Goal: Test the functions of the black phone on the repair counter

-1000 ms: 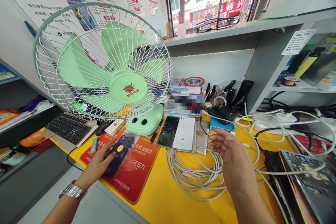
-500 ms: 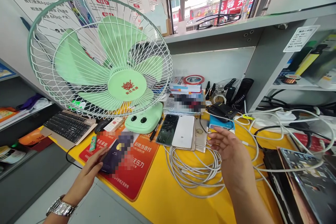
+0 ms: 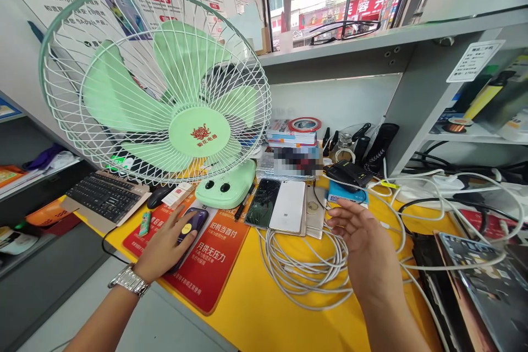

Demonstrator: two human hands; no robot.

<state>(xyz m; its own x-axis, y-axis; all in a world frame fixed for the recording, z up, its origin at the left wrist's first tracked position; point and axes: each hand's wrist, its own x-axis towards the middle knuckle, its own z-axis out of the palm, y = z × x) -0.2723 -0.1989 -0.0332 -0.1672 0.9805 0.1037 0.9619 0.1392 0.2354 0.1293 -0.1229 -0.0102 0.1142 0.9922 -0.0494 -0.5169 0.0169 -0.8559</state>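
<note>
My left hand point(image 3: 169, 245), with a metal watch on the wrist, lies across a dark smartphone point(image 3: 198, 218) on a red printed mat point(image 3: 206, 286). Its fingers are spread over the screen and hide much of the phone; a round yellow spot shows between them. Palm turned inward, my right hand point(image 3: 363, 236) hovers with fingers loosely curled and apart, holding nothing. Closest to it are a coil of white cable point(image 3: 305, 280) and a row of phones: one with a cracked dark face point(image 3: 262, 203), a white one point(image 3: 287, 207), and a gold one point(image 3: 315, 214) with a ring.
A green desk fan point(image 3: 200, 132) stands behind the mat. A keyboard point(image 3: 103, 198) and mouse point(image 3: 159, 196) lie at left. Boxes with a red tape roll point(image 3: 305, 124) stack at the back. Tangled white cables and a stack of phone parts point(image 3: 482, 280) fill the right.
My left hand has moved right and up, from the phone's left edge to lying over its screen. My right hand has barely moved.
</note>
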